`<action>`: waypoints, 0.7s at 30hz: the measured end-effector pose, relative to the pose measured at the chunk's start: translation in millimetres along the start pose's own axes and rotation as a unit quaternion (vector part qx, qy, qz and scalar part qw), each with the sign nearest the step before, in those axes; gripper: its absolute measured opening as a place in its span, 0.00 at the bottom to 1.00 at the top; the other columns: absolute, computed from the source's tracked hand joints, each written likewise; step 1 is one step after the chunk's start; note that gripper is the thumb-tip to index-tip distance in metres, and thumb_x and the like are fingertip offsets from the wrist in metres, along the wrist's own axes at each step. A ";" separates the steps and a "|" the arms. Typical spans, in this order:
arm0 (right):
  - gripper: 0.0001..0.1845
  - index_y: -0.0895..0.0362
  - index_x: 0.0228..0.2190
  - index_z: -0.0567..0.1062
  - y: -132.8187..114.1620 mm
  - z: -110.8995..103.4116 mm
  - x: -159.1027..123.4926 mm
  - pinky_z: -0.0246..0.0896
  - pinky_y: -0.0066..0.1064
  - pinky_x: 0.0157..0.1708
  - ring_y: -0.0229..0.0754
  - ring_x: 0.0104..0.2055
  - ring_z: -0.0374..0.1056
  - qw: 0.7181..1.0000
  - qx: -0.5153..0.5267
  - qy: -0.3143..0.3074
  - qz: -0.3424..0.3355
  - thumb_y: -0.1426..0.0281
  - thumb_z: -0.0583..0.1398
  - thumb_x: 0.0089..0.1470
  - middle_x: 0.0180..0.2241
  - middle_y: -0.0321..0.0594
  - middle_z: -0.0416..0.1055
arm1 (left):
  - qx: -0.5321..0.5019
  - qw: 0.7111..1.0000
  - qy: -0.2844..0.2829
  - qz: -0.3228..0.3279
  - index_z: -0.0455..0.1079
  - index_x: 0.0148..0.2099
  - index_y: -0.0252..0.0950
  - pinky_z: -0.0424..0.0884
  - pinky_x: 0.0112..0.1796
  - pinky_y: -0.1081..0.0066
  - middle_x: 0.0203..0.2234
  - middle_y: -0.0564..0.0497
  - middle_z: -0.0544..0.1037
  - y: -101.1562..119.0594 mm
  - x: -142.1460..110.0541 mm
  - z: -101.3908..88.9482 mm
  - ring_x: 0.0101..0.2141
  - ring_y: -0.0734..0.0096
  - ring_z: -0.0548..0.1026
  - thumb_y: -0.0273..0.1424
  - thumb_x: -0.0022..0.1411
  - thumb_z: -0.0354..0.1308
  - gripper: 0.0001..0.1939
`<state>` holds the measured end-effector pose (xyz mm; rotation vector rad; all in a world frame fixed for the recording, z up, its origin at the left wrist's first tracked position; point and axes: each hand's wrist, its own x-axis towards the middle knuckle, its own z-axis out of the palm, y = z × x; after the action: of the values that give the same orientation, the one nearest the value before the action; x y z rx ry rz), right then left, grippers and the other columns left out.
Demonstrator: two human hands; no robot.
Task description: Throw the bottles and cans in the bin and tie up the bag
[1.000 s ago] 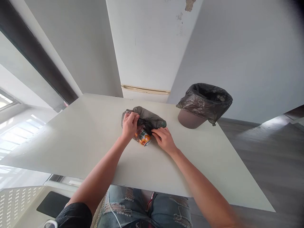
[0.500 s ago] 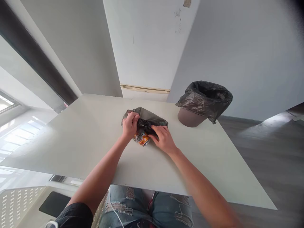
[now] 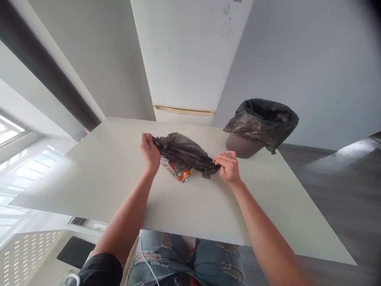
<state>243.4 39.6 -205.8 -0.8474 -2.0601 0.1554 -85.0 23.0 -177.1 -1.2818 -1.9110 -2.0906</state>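
A thin black plastic garbage bag (image 3: 189, 153) is stretched sideways over the white table. My left hand (image 3: 149, 153) is closed around its left end. At the other end, my right hand (image 3: 228, 165) grips the gathered plastic between fingers and thumb. An orange drink can (image 3: 183, 175) lies on its side at the bag's near edge, between my hands. Beside it, something red and dark shows through the sheer plastic; I cannot make out what it is.
On the right of the white table (image 3: 119, 178) stands a brown trash bin (image 3: 242, 147) with a black liner (image 3: 262, 121) folded over its rim. Behind the table is a white refrigerator (image 3: 190, 59). A pale chair (image 3: 29, 254) with a dark flat object (image 3: 76, 252) is at lower left.
My hands have moved apart, the left one leftward and the right one rightward, pulling the bag's plastic out between them. The can stays in nearly the same place.
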 end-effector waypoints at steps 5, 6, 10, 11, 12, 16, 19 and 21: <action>0.11 0.52 0.31 0.76 -13.4 -3.2 2.0 0.64 0.48 0.46 0.50 0.41 0.74 0.986 0.156 0.003 0.051 0.71 0.55 0.60 0.39 0.43 0.81 | -0.005 0.995 -0.024 -0.097 0.63 0.37 0.40 0.65 0.40 0.68 0.32 0.52 0.68 -32.1 6.5 3.5 0.34 0.69 0.66 0.53 0.78 0.44 0.25; 0.12 0.51 0.40 0.78 -18.9 -3.2 2.3 0.67 0.47 0.47 0.51 0.46 0.75 0.971 0.227 -0.031 0.072 0.70 0.55 0.62 0.45 0.44 0.80 | 0.003 0.992 -0.044 -0.121 0.64 0.38 0.40 0.66 0.42 0.68 0.35 0.51 0.71 -36.2 6.5 3.9 0.37 0.68 0.68 0.53 0.78 0.44 0.24; 0.25 0.48 0.59 0.71 -33.4 5.9 0.4 0.72 0.45 0.52 0.51 0.57 0.74 0.884 0.423 -0.117 0.163 0.70 0.58 0.61 0.64 0.46 0.69 | -0.031 0.966 -0.148 -0.210 0.71 0.43 0.40 0.70 0.48 0.64 0.42 0.46 0.79 -42.2 -0.6 8.8 0.45 0.60 0.75 0.54 0.75 0.49 0.23; 0.22 0.50 0.56 0.73 -33.6 9.0 -0.6 0.73 0.45 0.52 0.50 0.54 0.75 0.874 0.439 -0.113 0.176 0.70 0.59 0.60 0.62 0.46 0.70 | -0.046 0.961 -0.167 -0.215 0.72 0.44 0.40 0.70 0.49 0.63 0.43 0.46 0.80 -42.7 -3.8 11.7 0.47 0.59 0.76 0.53 0.74 0.51 0.22; 0.17 0.51 0.51 0.74 -32.7 11.5 -1.5 0.74 0.43 0.49 0.48 0.50 0.76 0.867 0.449 -0.105 0.187 0.68 0.59 0.60 0.58 0.47 0.72 | -0.058 0.958 -0.182 -0.212 0.73 0.46 0.40 0.71 0.50 0.63 0.45 0.46 0.81 -43.6 -7.2 15.3 0.49 0.57 0.76 0.51 0.73 0.53 0.20; 0.13 0.53 0.44 0.74 -25.0 11.2 -3.0 0.72 0.37 0.35 0.42 0.35 0.71 0.829 0.482 -0.196 0.206 0.60 0.64 0.61 0.41 0.42 0.75 | -0.128 0.945 -0.240 -0.181 0.73 0.53 0.40 0.72 0.55 0.61 0.51 0.45 0.81 -52.8 -18.7 33.0 0.54 0.58 0.77 0.41 0.69 0.58 0.15; 0.14 0.54 0.39 0.75 -20.9 7.3 -1.3 0.65 0.31 0.30 0.39 0.31 0.66 0.835 0.438 -0.277 0.187 0.57 0.67 0.60 0.35 0.38 0.72 | -0.111 0.950 -0.252 -0.147 0.72 0.52 0.39 0.72 0.56 0.58 0.51 0.42 0.80 -59.0 -20.4 39.1 0.53 0.59 0.78 0.34 0.67 0.57 0.12; 0.14 0.54 0.33 0.73 -18.4 7.8 -0.1 0.60 0.30 0.27 0.37 0.28 0.62 0.880 0.353 -0.260 0.185 0.58 0.67 0.61 0.29 0.34 0.68 | -0.008 0.971 -0.208 -0.118 0.72 0.47 0.39 0.70 0.56 0.55 0.48 0.40 0.80 -57.3 -19.8 35.8 0.51 0.55 0.77 0.33 0.69 0.54 0.09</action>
<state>228.0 27.0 -203.2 -0.7550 -2.0331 1.3881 -83.1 57.5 -238.5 -1.6858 -2.3179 -2.0683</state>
